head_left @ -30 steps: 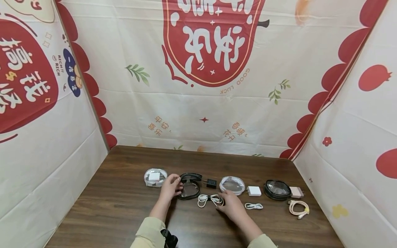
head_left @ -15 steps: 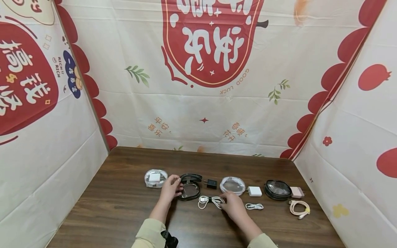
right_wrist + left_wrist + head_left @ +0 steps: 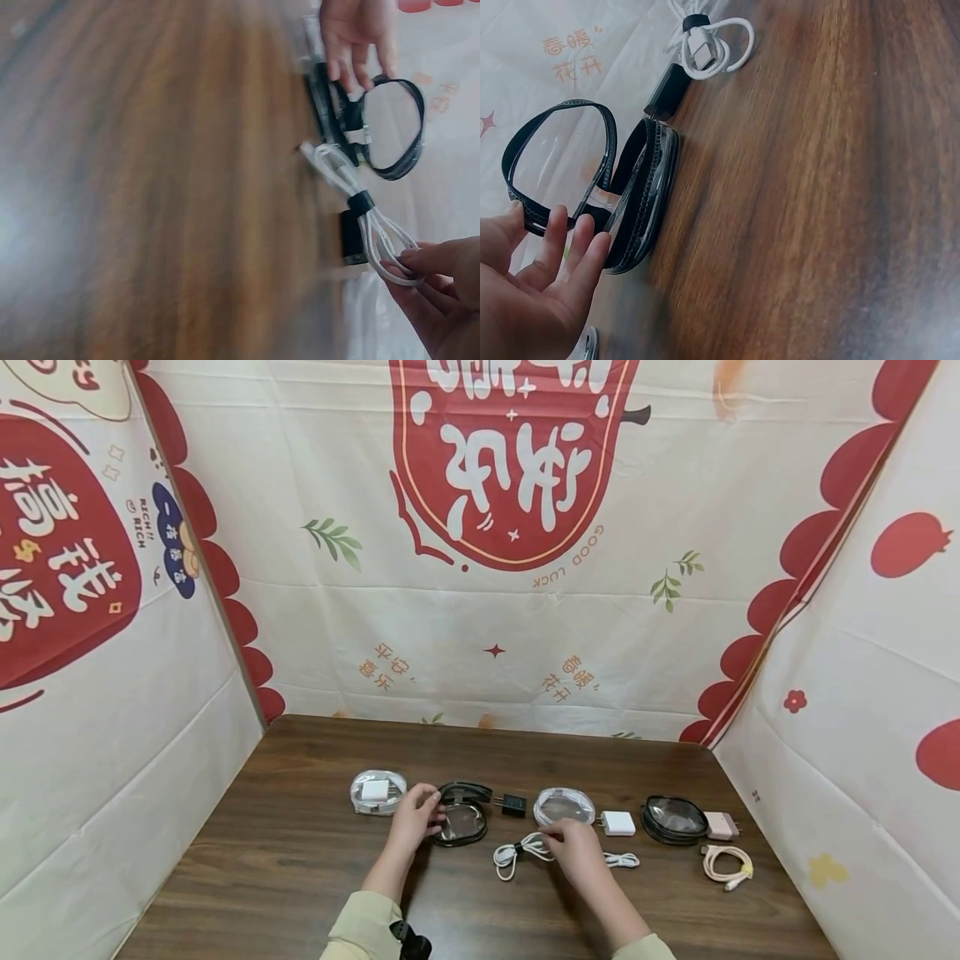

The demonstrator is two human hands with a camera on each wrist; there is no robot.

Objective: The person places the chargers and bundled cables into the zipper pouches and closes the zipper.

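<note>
My left hand [image 3: 415,814] pinches the raised lid of a small clear zip pouch with black trim [image 3: 462,822]. In the left wrist view the pouch [image 3: 654,196] stands open, thumb and index finger at the lid's edge. My right hand [image 3: 576,847] holds one looped end of a white charging cable [image 3: 508,853], bundled at its middle with a black strap. The right wrist view has the cable [image 3: 341,176] hanging from the thumb and fingers, its plug end toward the open pouch. A black charger plug [image 3: 513,806] lies just right of the pouch.
Left of the pouch lies a white-trimmed clear pouch [image 3: 358,806] with a white charger [image 3: 375,790] on it. Rightward are another white-trimmed pouch [image 3: 542,810], a white charger [image 3: 618,823], a white cable [image 3: 622,860], a black-trimmed pouch [image 3: 673,818], a pink charger [image 3: 722,826] and a peach cable [image 3: 712,870].
My right hand has taken hold of the strapped white cable and lifted it, shifting slightly to the right. The left hand stays at the pouch lid.
</note>
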